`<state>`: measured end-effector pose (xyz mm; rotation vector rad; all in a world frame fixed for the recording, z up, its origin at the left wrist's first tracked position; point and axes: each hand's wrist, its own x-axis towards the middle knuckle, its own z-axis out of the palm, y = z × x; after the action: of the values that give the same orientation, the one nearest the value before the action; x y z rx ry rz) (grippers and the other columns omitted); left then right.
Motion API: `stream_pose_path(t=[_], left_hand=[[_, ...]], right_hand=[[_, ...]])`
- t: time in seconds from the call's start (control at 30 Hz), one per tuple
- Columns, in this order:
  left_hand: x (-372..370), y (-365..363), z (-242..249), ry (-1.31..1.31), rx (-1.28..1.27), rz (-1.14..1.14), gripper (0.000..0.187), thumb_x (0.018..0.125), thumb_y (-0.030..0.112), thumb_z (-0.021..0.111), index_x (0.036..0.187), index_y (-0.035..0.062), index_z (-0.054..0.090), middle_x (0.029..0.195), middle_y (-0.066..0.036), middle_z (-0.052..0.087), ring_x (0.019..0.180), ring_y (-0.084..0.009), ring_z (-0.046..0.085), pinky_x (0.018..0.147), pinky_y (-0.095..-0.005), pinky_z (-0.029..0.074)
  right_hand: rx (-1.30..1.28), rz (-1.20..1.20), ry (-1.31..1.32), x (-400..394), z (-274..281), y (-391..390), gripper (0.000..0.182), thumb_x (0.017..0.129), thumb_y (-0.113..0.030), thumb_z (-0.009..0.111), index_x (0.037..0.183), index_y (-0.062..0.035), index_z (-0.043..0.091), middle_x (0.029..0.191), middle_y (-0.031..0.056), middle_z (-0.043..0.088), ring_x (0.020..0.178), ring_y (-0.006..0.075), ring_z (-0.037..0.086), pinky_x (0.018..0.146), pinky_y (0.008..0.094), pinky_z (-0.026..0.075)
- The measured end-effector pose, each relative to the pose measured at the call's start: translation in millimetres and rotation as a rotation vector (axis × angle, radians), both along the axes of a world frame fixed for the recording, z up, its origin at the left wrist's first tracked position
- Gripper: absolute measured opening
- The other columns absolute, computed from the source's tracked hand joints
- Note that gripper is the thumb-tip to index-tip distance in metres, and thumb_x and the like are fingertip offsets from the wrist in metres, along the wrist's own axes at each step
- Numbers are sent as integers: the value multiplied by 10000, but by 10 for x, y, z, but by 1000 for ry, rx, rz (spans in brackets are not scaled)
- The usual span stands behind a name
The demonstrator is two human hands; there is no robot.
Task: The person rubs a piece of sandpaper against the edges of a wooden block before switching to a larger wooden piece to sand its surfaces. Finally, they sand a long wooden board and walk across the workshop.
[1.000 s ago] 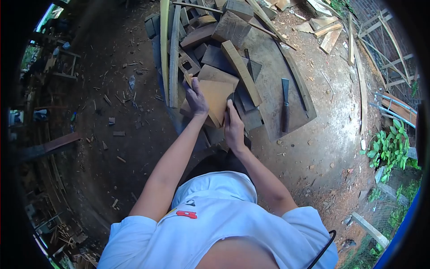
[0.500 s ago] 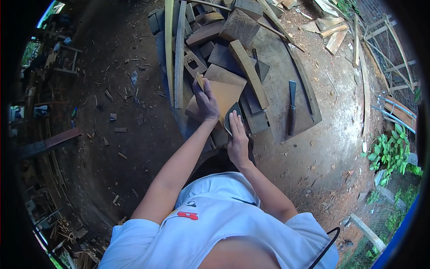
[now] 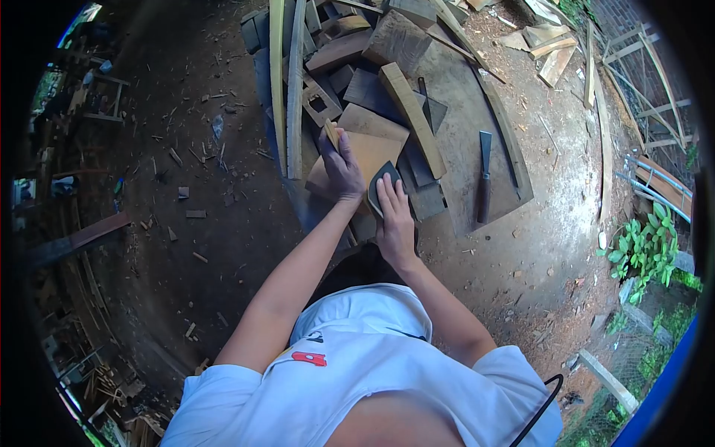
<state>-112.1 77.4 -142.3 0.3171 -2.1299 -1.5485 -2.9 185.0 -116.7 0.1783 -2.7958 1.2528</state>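
Note:
My left hand (image 3: 342, 170) is wrapped round a narrow piece of light wood (image 3: 331, 135), whose end sticks up past the fingers. Under my right hand (image 3: 395, 212) lies a dark green, curved sheet (image 3: 382, 176); the fingers press flat on it, against the lower part of the wood. A tan board (image 3: 372, 149) sits just beyond both hands. To the right, a curved wooden block (image 3: 412, 119) rests on other pieces. Farther right, a chisel (image 3: 485, 179) with a dark handle lies on the worktable (image 3: 465, 160).
Long wooden strips (image 3: 295, 97) run along the table's left side. A large wood block (image 3: 397, 41) and several offcuts are piled at the back. A second dark-handled tool (image 3: 425, 104) lies beside the curved block. Scraps litter the ground, with green plants (image 3: 648, 242) at right.
My right hand and the green sheet have shifted slightly away from my body along the wood. My left hand keeps its hold. The whole view has moved a little.

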Motion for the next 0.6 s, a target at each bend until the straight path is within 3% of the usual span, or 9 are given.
stream_pose_path(t=[0.13, 0.27, 0.4, 0.43, 0.6], left_hand=[[-1, -14, 71, -45, -10, -26, 387, 1037, 250, 418, 1306, -28, 409, 1173, -202, 537, 1096, -320, 563, 938, -398, 445], [-45, -10, 38, 20, 5, -33, 386, 1035, 247, 424, 1310, -24, 407, 1177, -200, 533, 1083, -319, 570, 926, -395, 453], [-12, -1, 13, 25, 3, -3, 382, 1034, 237, 428, 1310, -26, 409, 1161, -199, 536, 1053, -315, 578, 906, -387, 462], [-23, 6, 10, 39, 14, -8, 378, 1034, 234, 430, 1307, -28, 411, 1153, -198, 540, 1045, -313, 580, 901, -384, 465], [-46, -41, -41, 44, 12, -26, 359, 1036, 237, 422, 1276, -30, 424, 1145, -198, 542, 1043, -315, 578, 898, -390, 461]], right_hand=[[42, -98, 69, -819, -244, 52, 659, 767, 39, 564, 1407, -33, 426, 1491, 161, 382, 1360, 436, 345, 1061, 611, 303], [127, -67, 7, -418, -163, -4, 659, 789, 50, 535, 1427, -63, 416, 1519, 121, 356, 1394, 412, 301, 1032, 686, 267], [-74, 22, -57, 231, 34, -44, 739, 762, 113, 516, 1455, -112, 399, 1525, 116, 352, 1414, 399, 282, 1095, 651, 207], [-49, 35, -37, 174, 15, -16, 719, 768, 121, 494, 1448, -97, 403, 1519, 124, 360, 1413, 398, 285, 1119, 612, 202], [-150, -128, 14, -844, -354, 132, 655, 802, 98, 463, 1433, -63, 400, 1509, 151, 364, 1390, 418, 308, 1122, 573, 243]])
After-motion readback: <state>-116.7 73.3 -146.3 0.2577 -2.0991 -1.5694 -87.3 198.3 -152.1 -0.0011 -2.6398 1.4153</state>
